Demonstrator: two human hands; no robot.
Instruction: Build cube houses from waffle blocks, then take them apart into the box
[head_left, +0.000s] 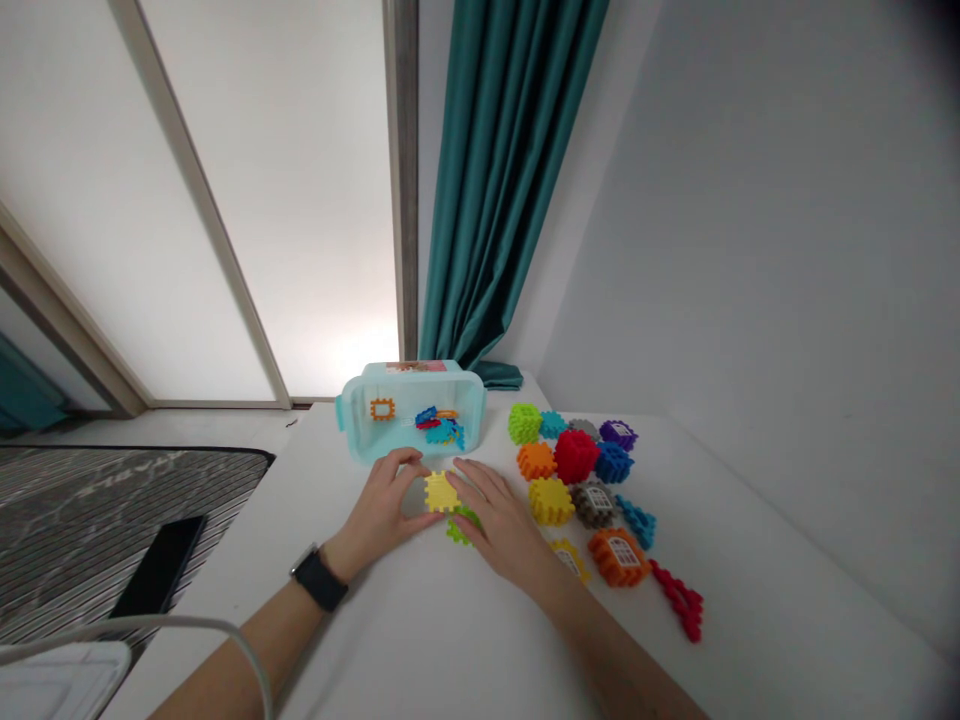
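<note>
A pale yellow interlocking tile (442,491) with toothed edges is in front of me, in the middle of the white table. My left hand (391,497) pinches it from the left, thumb at the lower edge and fingers at the upper. From the other side my right hand (501,517) curves over, its fingers touching the yellow tile's right edge. Between that hand's thumb and fingers sits a light green toothed tile (461,526), partly covered. Whether the two tiles are joined, I cannot tell.
Behind my hands, a light blue plastic bin (358,435) lies on its side with several loose tiles inside. To the right stand several toothed blocks, among them a red one (577,457), a yellow one (550,501) and an orange one (619,557). A white cable (187,622) crosses the lower left.
</note>
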